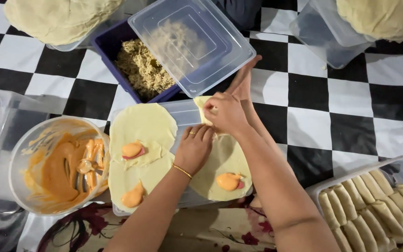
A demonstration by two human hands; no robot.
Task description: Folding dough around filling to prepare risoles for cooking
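My right hand (225,114) pinches the far edge of a round pale wrapper (220,161) and folds it over. My left hand (194,147), with a ring and a gold bracelet, lies flat on the same wrapper's left side. An orange dollop on a pink slice (229,181) sits near the wrapper's near edge. The wrapper lies on a clear plastic lid (183,112). Two more wrappers (143,123) (138,179), each with an orange dollop, lie to the left on that lid.
A clear bowl of orange sauce (54,163) with a spoon stands at the left. A blue tub of noodles (141,70) under a tilted clear lid (192,42) is beyond. Wrapper stacks (57,18) (383,16) fill the far corners. A tray of finished rolls (374,205) sits at the right.
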